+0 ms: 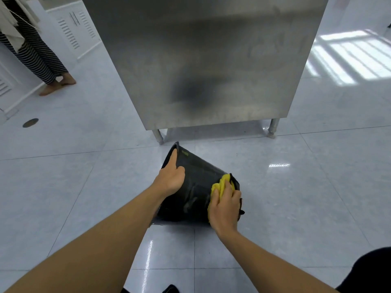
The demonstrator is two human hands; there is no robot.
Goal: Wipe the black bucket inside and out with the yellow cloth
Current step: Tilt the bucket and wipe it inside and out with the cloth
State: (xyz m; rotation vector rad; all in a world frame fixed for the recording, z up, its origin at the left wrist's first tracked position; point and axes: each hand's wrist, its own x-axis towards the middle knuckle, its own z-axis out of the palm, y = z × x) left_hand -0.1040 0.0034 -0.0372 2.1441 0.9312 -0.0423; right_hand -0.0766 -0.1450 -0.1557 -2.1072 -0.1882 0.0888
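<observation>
The black bucket (194,187) is lying tipped on its side on the pale tiled floor (296,197), its mouth facing left and its base pointing right. Nearest, the right hand (224,208) is pressing the yellow cloth (222,183) flat against the outer wall near the base, fingers curled over the bunched cloth. The left hand (170,176) is gripping the rim, thumb along the edge, probably steadying the bucket so it cannot roll while the outside gets wiped. Just beyond, a steel cabinet (211,70) is standing on short legs. Far left, another person's bare feet (58,84) are showing near white louvred panels (72,28).
</observation>
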